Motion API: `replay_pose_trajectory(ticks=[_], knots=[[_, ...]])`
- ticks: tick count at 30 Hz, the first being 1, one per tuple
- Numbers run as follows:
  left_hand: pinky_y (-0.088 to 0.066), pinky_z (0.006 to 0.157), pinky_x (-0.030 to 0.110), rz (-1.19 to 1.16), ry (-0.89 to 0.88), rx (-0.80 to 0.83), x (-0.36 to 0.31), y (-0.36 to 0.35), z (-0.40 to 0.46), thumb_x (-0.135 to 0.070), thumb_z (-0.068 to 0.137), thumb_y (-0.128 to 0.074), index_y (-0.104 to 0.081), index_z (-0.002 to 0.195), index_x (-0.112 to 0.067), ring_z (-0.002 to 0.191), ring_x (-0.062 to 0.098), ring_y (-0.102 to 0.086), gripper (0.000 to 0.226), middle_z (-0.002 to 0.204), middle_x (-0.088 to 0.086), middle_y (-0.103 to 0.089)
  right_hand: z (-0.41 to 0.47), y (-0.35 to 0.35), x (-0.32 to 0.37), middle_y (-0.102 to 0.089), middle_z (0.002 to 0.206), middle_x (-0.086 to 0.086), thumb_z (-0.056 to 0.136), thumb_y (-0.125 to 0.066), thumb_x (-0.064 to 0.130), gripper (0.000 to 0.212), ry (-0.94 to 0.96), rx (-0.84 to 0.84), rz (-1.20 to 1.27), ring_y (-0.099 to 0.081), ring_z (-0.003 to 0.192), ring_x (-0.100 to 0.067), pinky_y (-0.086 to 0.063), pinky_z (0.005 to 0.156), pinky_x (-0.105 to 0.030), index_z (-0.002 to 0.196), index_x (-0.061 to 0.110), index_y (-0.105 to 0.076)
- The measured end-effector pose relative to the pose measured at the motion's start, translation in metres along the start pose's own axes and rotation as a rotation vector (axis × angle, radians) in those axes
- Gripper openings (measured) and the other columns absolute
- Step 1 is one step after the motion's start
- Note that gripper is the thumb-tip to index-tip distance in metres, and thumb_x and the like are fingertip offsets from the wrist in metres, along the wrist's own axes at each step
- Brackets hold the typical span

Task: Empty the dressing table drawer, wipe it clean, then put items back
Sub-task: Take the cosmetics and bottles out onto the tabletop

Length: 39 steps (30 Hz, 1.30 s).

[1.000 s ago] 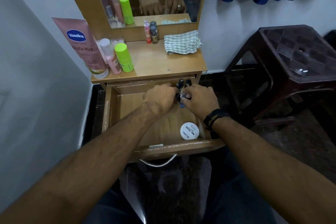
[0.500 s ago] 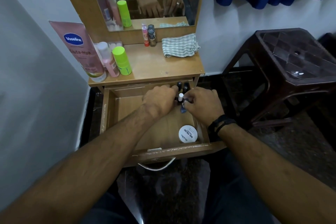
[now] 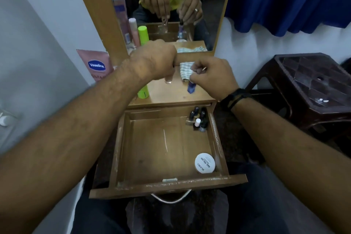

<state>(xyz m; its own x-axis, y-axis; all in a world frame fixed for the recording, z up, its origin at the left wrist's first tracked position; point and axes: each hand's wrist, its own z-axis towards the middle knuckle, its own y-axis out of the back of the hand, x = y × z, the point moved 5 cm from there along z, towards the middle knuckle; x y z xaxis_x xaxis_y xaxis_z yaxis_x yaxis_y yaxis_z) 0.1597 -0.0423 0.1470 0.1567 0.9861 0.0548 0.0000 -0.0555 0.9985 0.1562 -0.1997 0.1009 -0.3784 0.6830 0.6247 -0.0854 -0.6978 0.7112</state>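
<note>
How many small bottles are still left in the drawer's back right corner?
5 that I can make out, all clustered in the drawer back right corner: four dark-capped bottles and one white-capped bottle. They overlap, so another may be hidden.

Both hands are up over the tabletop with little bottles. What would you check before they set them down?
1. Left hand grips its clear bottle: ok, the bottle hangs from the fingers.
2. Right hand grips the blue bottle: ok, pinched by its cap.
3. Free tabletop under both bottles: ok, bare wood shows there.
4. Clear of the green tube and cloth: cannot tell, both sit close by.
5. Drawer emptied: not ok, a cluster of bottles and a white jar remain.
6. Bottle caps tight: cannot tell.
</note>
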Motion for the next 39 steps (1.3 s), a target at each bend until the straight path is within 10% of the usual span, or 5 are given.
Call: replay_pose_trajectory(ticks=[39], knots=[[-0.042, 0.067, 0.034, -0.126, 0.181, -0.071, 0.047, -0.060, 0.069, -0.022, 0.090, -0.065, -0.067, 0.115, -0.014, 0.097, 0.035, -0.064, 0.026, 0.107, 0.015, -0.066, 0.090, -0.084, 0.004, -0.068, 0.100, -0.003, 0.087, -0.063, 0.015, 0.025, 0.097, 0.029, -0.123, -0.061, 0.094, -0.020, -0.051, 0.083, -0.036, 0.111, 0.014, -0.067]])
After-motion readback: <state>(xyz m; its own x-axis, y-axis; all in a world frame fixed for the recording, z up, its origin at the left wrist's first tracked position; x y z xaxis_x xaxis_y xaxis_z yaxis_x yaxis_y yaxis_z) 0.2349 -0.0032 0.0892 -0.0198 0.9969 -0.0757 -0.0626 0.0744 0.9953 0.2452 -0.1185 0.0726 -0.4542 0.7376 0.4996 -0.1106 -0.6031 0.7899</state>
